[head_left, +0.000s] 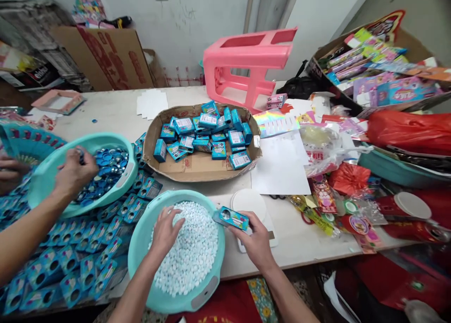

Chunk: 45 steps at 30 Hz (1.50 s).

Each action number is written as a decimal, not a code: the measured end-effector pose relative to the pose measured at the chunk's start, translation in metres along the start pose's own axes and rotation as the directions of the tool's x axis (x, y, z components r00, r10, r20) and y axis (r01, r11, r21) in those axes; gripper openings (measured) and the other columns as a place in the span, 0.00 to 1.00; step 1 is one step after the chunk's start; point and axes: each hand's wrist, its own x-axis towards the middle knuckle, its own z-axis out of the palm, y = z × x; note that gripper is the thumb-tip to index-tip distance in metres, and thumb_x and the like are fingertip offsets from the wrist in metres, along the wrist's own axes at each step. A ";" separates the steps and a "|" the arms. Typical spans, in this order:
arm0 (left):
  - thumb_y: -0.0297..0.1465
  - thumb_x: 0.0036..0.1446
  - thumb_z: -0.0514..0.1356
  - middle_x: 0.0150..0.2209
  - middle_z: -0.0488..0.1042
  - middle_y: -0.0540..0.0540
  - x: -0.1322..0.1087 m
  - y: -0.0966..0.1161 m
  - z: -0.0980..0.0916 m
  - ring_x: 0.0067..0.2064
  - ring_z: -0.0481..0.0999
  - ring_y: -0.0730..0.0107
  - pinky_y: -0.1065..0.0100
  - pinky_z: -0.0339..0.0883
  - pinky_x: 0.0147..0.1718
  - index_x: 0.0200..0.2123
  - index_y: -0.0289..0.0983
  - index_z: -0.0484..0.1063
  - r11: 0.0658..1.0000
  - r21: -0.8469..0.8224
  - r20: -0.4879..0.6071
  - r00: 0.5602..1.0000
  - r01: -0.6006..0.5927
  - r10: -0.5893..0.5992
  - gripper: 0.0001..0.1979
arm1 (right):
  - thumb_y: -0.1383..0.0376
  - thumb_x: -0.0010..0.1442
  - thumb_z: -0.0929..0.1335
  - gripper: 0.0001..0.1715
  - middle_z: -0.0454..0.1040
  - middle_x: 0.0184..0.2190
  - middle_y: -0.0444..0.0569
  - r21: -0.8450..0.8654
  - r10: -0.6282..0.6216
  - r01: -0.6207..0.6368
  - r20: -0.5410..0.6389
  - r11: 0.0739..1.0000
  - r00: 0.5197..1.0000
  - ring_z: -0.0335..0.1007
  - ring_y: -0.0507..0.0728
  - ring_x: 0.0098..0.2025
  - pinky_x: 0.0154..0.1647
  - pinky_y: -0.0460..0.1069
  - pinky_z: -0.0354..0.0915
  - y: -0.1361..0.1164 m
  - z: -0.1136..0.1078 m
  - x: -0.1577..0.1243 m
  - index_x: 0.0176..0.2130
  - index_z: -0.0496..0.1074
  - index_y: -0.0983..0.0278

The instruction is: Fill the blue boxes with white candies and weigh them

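My right hand [258,241] grips a small blue box [233,218] with a round window, held on its side above the right rim of a teal basin [136,248]. Small white pellets [193,262] fill much of this basin. Over the pellets, near the basin's left side, is my left hand [165,229], its thumb and fingers apart and nothing visible in it. Whether its fingertips touch the pellets I cannot tell. A white kitchen scale [248,203] lies just behind the blue box, partly covered by my right hand.
A cut-down cardboard tray [183,173] holds several blue boxes. At left, a co-worker's hand [75,168] reaches over another teal basin [121,191] of shiny blue discs. Rows of windowed boxes [70,259] lie below it. A pink stool [243,55] rests on its side behind; packets clutter the right.
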 end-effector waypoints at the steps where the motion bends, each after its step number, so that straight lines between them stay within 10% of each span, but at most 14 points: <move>1: 0.37 0.50 0.62 0.44 0.72 0.42 0.010 0.002 0.003 0.50 0.69 0.52 0.56 0.62 0.49 0.37 0.40 0.73 0.994 0.062 -0.035 0.996 -0.084 0.087 0.10 | 0.57 0.50 0.73 0.19 0.74 0.37 0.47 -0.020 0.034 -0.035 -0.061 0.999 0.998 0.71 0.58 0.39 0.40 0.52 0.67 0.011 -0.009 0.004 0.41 0.71 0.61; 7: 0.29 0.55 0.56 0.57 0.62 0.38 0.148 0.079 0.053 0.60 0.58 0.53 0.54 0.53 0.58 0.56 0.39 0.62 0.834 0.351 -0.090 0.871 -0.426 0.483 0.23 | 0.52 0.49 0.72 0.22 0.74 0.38 0.49 -0.163 0.067 -0.110 -0.248 0.980 0.966 0.71 0.63 0.41 0.43 0.56 0.67 0.079 -0.046 0.040 0.40 0.72 0.61; 11: 0.20 0.52 0.54 0.61 0.58 0.39 0.240 0.106 0.088 0.64 0.50 0.50 0.49 0.51 0.57 0.57 0.42 0.61 0.743 0.546 0.119 0.913 -0.387 0.389 0.28 | 0.52 0.50 0.71 0.33 0.70 0.49 0.55 -0.270 -0.022 -0.051 -0.260 0.961 0.965 0.65 0.68 0.53 0.51 0.62 0.63 0.093 -0.053 0.042 0.52 0.66 0.61; 14: 0.19 0.54 0.52 0.52 0.67 0.40 0.261 0.106 0.097 0.59 0.60 0.54 0.51 0.56 0.53 0.49 0.42 0.68 0.746 0.550 0.203 0.927 -0.375 0.317 0.20 | 0.53 0.52 0.71 0.37 0.63 0.55 0.59 -0.369 -0.164 0.041 -0.308 0.928 0.937 0.58 0.70 0.58 0.56 0.67 0.57 0.084 -0.055 0.023 0.58 0.61 0.61; 17: 0.26 0.57 0.54 0.49 0.68 0.38 0.233 0.107 0.086 0.54 0.65 0.55 0.55 0.59 0.51 0.49 0.39 0.67 0.779 0.532 0.112 0.939 -0.332 0.324 0.15 | 0.58 0.55 0.69 0.34 0.64 0.53 0.58 -0.404 -0.303 0.168 -0.299 0.899 0.905 0.62 0.70 0.55 0.54 0.68 0.59 0.062 -0.048 0.002 0.58 0.60 0.56; 21: 0.38 0.55 0.59 0.49 0.69 0.40 0.115 0.116 0.052 0.51 0.68 0.57 0.60 0.61 0.49 0.52 0.40 0.64 0.948 0.121 -0.196 0.929 -0.293 0.312 0.21 | 0.60 0.52 0.71 0.46 0.59 0.59 0.58 -0.355 -0.368 0.260 -0.282 0.898 0.886 0.57 0.71 0.60 0.57 0.71 0.56 0.024 -0.011 -0.011 0.64 0.50 0.54; 24: 0.44 0.53 0.60 0.44 0.72 0.42 0.008 0.118 0.036 0.44 0.72 0.60 0.62 0.65 0.44 0.51 0.43 0.66 0.954 -0.231 0.107 0.970 -0.190 0.219 0.22 | 0.56 0.44 0.75 0.63 0.46 0.66 0.60 -0.222 -0.282 0.240 -0.181 0.945 0.942 0.45 0.75 0.65 0.59 0.73 0.52 0.000 0.025 -0.012 0.67 0.40 0.58; 27: 0.52 0.54 0.54 0.50 0.70 0.39 -0.052 0.103 0.020 0.47 0.72 0.56 0.59 0.66 0.45 0.56 0.41 0.64 0.860 -0.510 0.482 0.841 0.038 0.248 0.31 | 0.55 0.42 0.76 0.63 0.53 0.64 0.59 0.009 -0.062 0.062 -0.012 0.998 0.998 0.54 0.72 0.63 0.57 0.67 0.59 -0.008 0.045 -0.018 0.66 0.42 0.58; 30: 0.53 0.59 0.43 0.50 0.71 0.35 -0.054 0.056 -0.002 0.51 0.70 0.53 0.55 0.63 0.48 0.53 0.36 0.68 0.874 -0.482 0.464 0.865 0.065 0.191 0.33 | 0.57 0.44 0.75 0.49 0.69 0.55 0.55 0.199 0.134 -0.163 0.152 0.966 0.979 0.66 0.67 0.56 0.55 0.63 0.64 0.001 0.044 -0.030 0.61 0.57 0.60; 32: 0.50 0.59 0.46 0.51 0.70 0.36 -0.040 0.012 -0.012 0.55 0.66 0.53 0.54 0.57 0.54 0.51 0.36 0.69 0.983 -0.181 0.219 0.975 -0.009 0.049 0.29 | 0.57 0.45 0.75 0.38 0.75 0.48 0.55 0.282 0.215 -0.267 0.202 0.921 0.955 0.70 0.67 0.51 0.54 0.63 0.64 0.009 0.040 -0.042 0.54 0.67 0.62; 36: 0.47 0.57 0.51 0.56 0.64 0.35 -0.022 -0.057 0.001 0.58 0.59 0.49 0.51 0.53 0.55 0.54 0.36 0.66 0.883 0.463 0.018 0.996 0.073 -0.092 0.28 | 0.57 0.44 0.75 0.25 0.79 0.40 0.53 0.470 0.388 -0.422 0.173 0.775 0.905 0.76 0.67 0.43 0.46 0.62 0.70 0.014 0.043 -0.063 0.43 0.74 0.63; 45: 0.53 0.56 0.49 0.49 0.65 0.39 -0.095 -0.039 0.055 0.51 0.63 0.51 0.54 0.59 0.46 0.50 0.43 0.67 0.826 0.556 0.226 0.973 -0.094 -0.042 0.26 | 0.56 0.44 0.75 0.25 0.79 0.37 0.51 0.468 0.413 -0.388 0.052 0.794 0.909 0.76 0.62 0.36 0.39 0.57 0.72 0.001 0.056 -0.075 0.41 0.73 0.65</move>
